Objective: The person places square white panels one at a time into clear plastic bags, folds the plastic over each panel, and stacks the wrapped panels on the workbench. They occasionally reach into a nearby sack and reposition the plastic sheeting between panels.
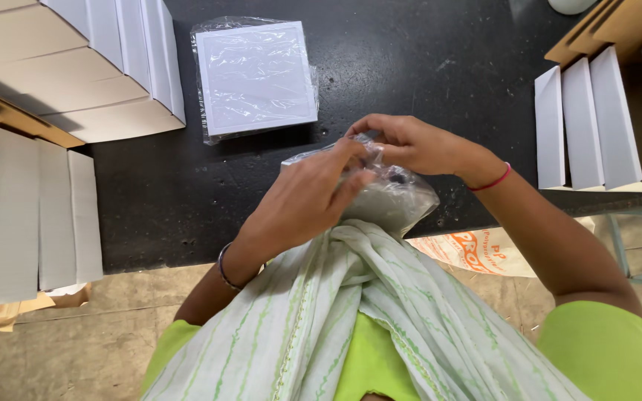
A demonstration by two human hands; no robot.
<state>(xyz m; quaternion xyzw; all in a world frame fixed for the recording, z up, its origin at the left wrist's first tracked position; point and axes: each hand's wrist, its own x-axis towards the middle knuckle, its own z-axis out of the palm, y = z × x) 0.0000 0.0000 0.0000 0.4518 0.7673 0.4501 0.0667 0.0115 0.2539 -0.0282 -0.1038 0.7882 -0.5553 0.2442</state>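
Black and speckled, the counter (425, 67) carries the packing work seen from above: both hands meet at its near edge over a clear plastic bag (391, 197) with a pale flat item inside. The left hand (310, 197) has its fingers closed, pinching the bag's mouth from the near side, while the right hand (410, 145) curls over the top, fingertips gripping the same film, seemingly to keep the opening gathered. Just beyond the bag lies a white square panel sealed in plastic (255, 78). White flat boxes stand in rows well to the left of the bag (35, 212) and to its right (603, 122), seemingly within reach. A striped scarf (351, 312) hangs below the bag.
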